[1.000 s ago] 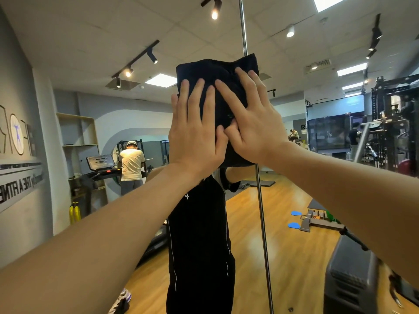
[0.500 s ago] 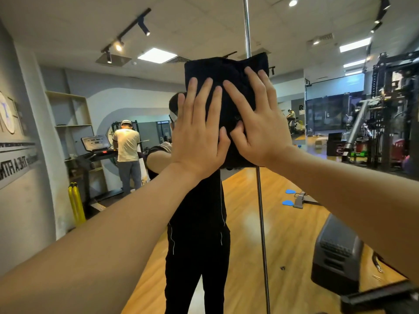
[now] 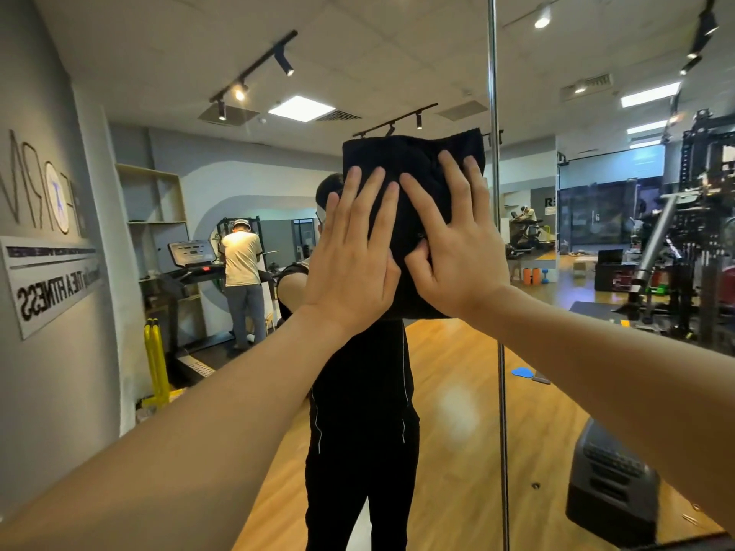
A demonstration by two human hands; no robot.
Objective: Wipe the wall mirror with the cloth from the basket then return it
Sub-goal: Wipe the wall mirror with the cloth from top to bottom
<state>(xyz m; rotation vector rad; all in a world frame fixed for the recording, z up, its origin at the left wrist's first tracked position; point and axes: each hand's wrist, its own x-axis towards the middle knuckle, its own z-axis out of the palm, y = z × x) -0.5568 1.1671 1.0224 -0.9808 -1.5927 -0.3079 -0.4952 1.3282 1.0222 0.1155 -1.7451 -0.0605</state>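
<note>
Far left in the mirror point(image 3: 167, 113) there's a grey wall with a reversed sign point(image 3: 47, 280), then yellow stumps point(image 3: 155, 351) on the floor and a treadmill point(image 3: 195, 268) where someone in a pale shirt point(image 3: 241, 264) stands facing away. In the middle the left hand point(image 3: 350, 264) and right hand point(image 3: 457, 252) lie flat, fingers spread, pressing the black cloth point(image 3: 409, 165) against the glass, and together they block the reflected head of the person in black. Just right of the cloth a metal seam point(image 3: 495, 93) runs up the glass, with weight machines point(image 3: 692, 240) reflected beyond it.
</note>
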